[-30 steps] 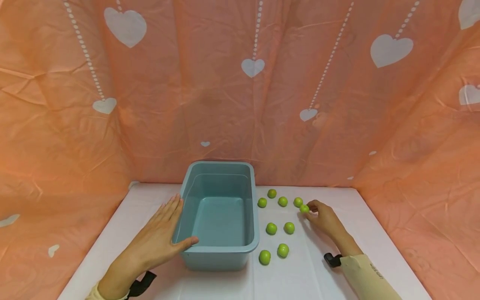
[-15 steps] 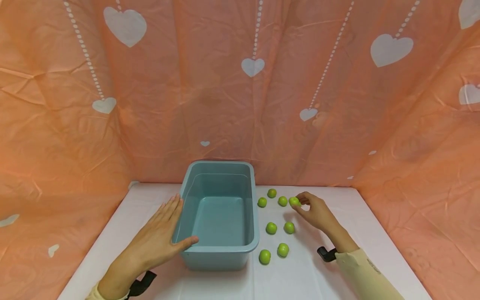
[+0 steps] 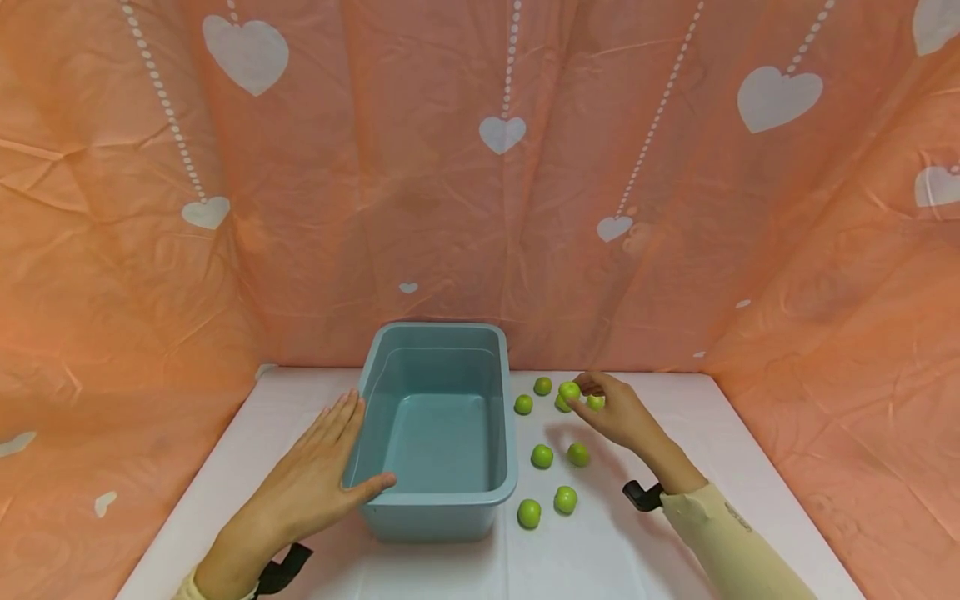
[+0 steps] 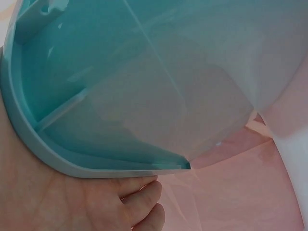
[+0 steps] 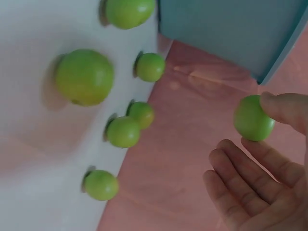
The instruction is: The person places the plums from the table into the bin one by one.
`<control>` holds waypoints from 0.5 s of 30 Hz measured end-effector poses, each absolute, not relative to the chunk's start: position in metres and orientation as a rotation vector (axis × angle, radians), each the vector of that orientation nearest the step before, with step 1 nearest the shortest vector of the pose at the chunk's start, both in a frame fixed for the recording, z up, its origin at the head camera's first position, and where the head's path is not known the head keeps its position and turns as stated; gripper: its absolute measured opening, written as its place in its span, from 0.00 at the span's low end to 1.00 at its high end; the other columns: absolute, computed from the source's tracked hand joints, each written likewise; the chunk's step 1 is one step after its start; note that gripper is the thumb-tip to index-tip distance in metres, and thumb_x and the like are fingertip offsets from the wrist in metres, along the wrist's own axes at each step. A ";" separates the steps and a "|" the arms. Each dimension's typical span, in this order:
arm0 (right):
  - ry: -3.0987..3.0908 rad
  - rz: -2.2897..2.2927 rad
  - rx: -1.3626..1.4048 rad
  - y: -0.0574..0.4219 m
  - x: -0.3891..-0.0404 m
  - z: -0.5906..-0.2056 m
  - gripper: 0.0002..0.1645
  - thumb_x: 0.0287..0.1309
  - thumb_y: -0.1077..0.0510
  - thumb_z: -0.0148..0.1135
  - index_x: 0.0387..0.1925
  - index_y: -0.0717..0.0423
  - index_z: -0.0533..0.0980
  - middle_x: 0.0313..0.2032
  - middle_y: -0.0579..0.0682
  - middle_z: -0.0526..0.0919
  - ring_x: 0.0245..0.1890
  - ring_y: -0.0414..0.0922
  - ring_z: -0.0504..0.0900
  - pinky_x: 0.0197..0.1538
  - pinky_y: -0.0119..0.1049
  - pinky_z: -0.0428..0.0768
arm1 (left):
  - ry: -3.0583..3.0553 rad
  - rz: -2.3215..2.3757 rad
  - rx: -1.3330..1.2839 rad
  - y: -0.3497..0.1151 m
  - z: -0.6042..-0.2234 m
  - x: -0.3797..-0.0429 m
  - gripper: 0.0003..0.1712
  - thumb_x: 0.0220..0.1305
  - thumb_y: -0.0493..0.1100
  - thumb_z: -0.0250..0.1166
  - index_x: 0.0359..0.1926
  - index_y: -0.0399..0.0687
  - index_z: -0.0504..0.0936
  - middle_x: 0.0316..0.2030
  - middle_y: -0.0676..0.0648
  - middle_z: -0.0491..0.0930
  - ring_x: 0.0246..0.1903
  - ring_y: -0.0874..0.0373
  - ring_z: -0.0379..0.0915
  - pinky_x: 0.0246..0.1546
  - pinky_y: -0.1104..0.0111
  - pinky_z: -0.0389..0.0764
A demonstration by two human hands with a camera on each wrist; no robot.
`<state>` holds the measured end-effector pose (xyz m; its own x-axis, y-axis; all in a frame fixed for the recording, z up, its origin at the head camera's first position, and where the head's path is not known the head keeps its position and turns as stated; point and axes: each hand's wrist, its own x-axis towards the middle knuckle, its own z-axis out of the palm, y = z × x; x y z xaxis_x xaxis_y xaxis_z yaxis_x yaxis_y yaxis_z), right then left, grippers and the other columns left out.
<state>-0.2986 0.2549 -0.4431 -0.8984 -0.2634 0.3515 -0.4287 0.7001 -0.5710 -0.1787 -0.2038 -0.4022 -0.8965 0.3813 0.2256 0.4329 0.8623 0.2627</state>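
Observation:
In the head view my left hand (image 3: 311, 479) rests on the left near corner of a grey-blue plastic bin (image 3: 431, 498), fingers straight along the side and thumb over the near rim. The left wrist view shows the palm and fingers against the bin's outer wall and rim (image 4: 48, 156). My right hand (image 3: 618, 417) pinches a small round green fruit (image 5: 253, 118) between thumb and index finger, raised above the table; its other fingers are loosely bent. Several similar green fruits lie right of the bin, among them one fruit (image 3: 529, 513) nearest me and another fruit (image 5: 84, 77) below the hand.
The bin stands on a white-covered table (image 3: 637, 550), its inside floor bare. An orange-pink curtain (image 3: 435, 208) with white hearts encloses the back and sides. Black wrist mounts (image 3: 642, 497) sit on both forearms.
My right hand has lifted the green fruit and carried it left and up, over the back fruits toward the bin. My left hand stays in place on the bin.

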 end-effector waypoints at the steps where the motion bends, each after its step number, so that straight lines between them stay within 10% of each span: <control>1: -2.654 0.987 0.569 0.253 -0.299 -0.441 0.18 0.66 0.57 0.76 0.51 0.61 0.82 0.48 0.57 0.89 0.51 0.60 0.88 0.59 0.61 0.85 | -2.869 -0.462 -0.633 -0.204 -0.402 -0.179 0.64 0.71 0.76 0.62 0.84 0.31 0.53 0.84 0.34 0.49 0.84 0.38 0.46 0.82 0.45 0.53; 15: -2.608 1.013 0.696 0.230 -0.300 -0.415 0.20 0.66 0.59 0.77 0.55 0.59 0.82 0.48 0.54 0.89 0.53 0.58 0.87 0.58 0.61 0.84 | -2.884 -0.472 -0.630 -0.204 -0.404 -0.181 0.64 0.71 0.76 0.62 0.84 0.32 0.52 0.84 0.34 0.49 0.84 0.38 0.45 0.81 0.43 0.54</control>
<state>-0.3003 0.2297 -0.4149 -0.8522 -0.3394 0.3981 -0.5192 0.6428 -0.5633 -0.1809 -0.2042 -0.4039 -0.9002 0.3802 0.2125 0.4281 0.8622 0.2707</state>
